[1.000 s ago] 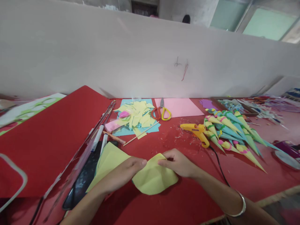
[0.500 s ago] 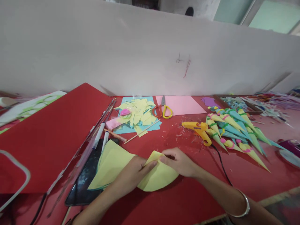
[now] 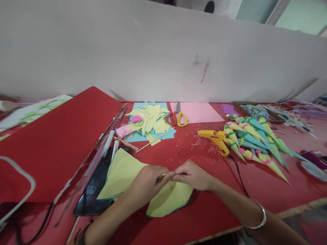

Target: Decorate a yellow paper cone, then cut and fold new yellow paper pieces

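A yellow paper piece with a curved lower edge hangs below my two hands, over the red tabletop. My left hand is closed, its thumb and fingers pinching the paper's upper part. Fingertip to fingertip with it, my right hand pinches the same paper from the other side. The paper's top edge is mostly hidden by the fingers. Left of it, a stack of yellow paper pieces, with bluish-green edges showing, rests partly on a black flat tray-like item.
A yellow glue gun lies near several decorated paper cones. Scissors, a thin stick and yellow paper scraps lie at the back. Markers and a large red sheet are at left.
Both hands have turned inward, and their fingertips have come together over the paper's top. The paper's upper corner is now folded or covered. The view has tilted slightly.
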`<state>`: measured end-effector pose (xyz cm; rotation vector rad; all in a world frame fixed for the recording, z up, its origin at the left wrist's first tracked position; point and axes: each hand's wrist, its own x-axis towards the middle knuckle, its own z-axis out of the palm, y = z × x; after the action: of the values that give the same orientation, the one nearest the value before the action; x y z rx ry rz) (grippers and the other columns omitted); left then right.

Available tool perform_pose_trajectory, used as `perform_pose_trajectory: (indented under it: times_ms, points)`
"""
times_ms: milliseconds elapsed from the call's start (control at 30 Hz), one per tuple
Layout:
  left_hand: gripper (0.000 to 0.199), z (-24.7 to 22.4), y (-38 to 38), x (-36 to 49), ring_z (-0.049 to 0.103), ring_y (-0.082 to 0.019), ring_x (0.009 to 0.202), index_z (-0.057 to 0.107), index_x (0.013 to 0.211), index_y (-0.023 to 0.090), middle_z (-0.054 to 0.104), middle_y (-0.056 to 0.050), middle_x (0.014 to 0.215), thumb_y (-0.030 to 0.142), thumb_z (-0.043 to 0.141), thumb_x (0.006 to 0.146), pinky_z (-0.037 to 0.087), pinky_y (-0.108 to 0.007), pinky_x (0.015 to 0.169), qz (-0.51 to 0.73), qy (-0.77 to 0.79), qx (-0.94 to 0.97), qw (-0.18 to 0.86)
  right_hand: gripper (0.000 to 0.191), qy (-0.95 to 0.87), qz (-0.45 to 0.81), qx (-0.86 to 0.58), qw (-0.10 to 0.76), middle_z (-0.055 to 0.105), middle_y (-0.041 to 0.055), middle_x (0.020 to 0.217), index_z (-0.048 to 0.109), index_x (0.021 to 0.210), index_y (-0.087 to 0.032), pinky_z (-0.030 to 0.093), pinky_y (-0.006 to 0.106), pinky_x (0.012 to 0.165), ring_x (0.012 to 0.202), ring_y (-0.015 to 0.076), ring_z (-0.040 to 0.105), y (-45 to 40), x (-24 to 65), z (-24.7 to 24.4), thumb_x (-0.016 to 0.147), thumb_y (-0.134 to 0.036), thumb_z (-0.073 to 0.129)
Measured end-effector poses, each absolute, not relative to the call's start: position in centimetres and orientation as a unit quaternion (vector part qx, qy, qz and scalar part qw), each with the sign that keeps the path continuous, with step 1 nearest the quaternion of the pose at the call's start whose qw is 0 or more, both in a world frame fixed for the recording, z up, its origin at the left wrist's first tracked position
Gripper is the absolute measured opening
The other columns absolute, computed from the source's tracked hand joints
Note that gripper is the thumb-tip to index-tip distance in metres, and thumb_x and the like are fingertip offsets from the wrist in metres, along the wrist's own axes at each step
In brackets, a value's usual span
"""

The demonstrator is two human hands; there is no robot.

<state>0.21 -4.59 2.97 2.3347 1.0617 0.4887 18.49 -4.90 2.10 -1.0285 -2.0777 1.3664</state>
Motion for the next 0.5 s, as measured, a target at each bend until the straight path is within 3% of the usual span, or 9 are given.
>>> perform_pose_trajectory:
  times_ms: [200,400,500]
  points:
    - [0.043,4.3,-5.2,-0.5,0.032,-0.007,0.043,0.04,0.051,0.018,0.033,0.007,0.046,0.034,0.032,0.089,0.023,-0.02,0.044,0.213,0.384,0.87,0.225,0.044,-0.768,0.487,-0.349,0.227,0.027,-0.0065,0.051,0.035,0.05,-0.016,0.021,0.02,0.046,0.049,0.0056,0.027,-4.9,18.7,3.0,0.085,-0.04,0.047]
    - [0.042,5.8,-6.3,-2.9,0.045,-0.009,0.042,0.053,0.053,0.017,0.049,0.004,0.046,0.032,0.035,0.089,0.033,-0.019,0.045,0.281,0.424,0.85,0.14,0.042,-0.768,0.469,-0.375,0.224,0.055,-0.0016,0.049,0.054,0.054,-0.015,0.036,0.02,0.052,0.048,0.0085,0.049,-4.9,20.6,5.0,0.089,-0.035,0.043]
    - [0.04,6.4,-6.7,-3.5,0.049,-0.009,0.042,0.059,0.059,0.017,0.056,0.003,0.047,0.032,0.037,0.089,0.036,-0.019,0.045,0.331,0.437,0.832,0.082,0.033,-0.762,0.366,-0.444,0.296,0.065,0.0018,0.061,0.063,0.066,-0.016,0.041,0.023,0.058,0.057,0.012,0.057,-5.0,21.0,6.0,0.089,-0.029,0.042]
